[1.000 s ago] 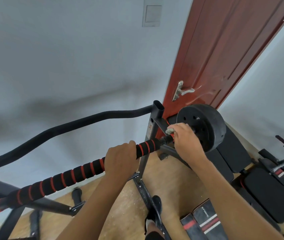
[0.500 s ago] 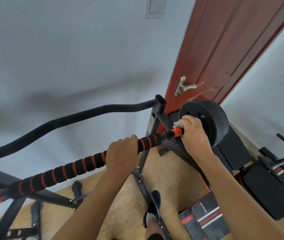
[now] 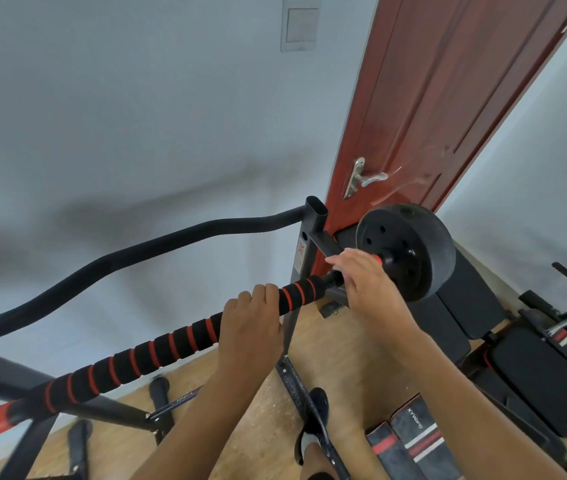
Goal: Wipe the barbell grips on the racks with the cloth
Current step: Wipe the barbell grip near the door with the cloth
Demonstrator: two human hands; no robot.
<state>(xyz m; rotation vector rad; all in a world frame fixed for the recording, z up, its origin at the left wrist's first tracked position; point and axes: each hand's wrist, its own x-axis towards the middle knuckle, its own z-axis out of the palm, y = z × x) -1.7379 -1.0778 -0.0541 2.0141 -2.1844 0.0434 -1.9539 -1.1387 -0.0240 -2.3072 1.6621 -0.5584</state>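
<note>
Since half a second ago the right hand (image 3: 368, 285) has slid along the bar away from the weight plate (image 3: 413, 233), uncovering the red collar (image 3: 377, 260) beside the plate. The left hand (image 3: 250, 327) stays curled around the black-and-red foam grip (image 3: 157, 351), which runs from lower left up to the rack upright (image 3: 315, 216). The cloth, earlier seen at the right fingertips, is now hidden; that hand lies over the bar end with fingers nearly straight, and whether it holds anything cannot be told.

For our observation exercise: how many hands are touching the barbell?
2. The left hand grips the striped foam grip; the right hand lies over the bar beside the weight plate. None appears hidden.
</note>
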